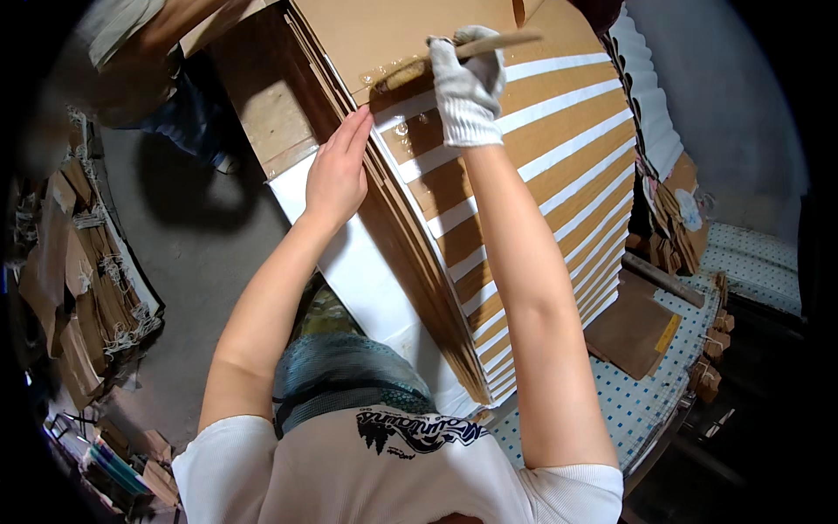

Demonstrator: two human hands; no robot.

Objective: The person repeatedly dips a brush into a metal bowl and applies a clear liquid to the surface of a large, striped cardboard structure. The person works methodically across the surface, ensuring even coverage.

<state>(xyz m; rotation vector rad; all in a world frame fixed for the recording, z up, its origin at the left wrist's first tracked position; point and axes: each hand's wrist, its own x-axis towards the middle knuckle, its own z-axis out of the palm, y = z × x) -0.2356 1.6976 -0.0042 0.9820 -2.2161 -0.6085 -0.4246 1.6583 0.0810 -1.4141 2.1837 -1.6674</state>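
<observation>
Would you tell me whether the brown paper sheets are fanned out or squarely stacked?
Fanned out: the brown paper sheets overlap stepwise, each showing a white strip.

White short-sleeve ribbed tee, dark graphic print across chest just below grey-green apron bib with dark strap. Right hand (469, 87) in white knit cotton glove, cuff ending at wrist. Left hand (336, 175) bare, no glove. Both forearms uncovered.
</observation>
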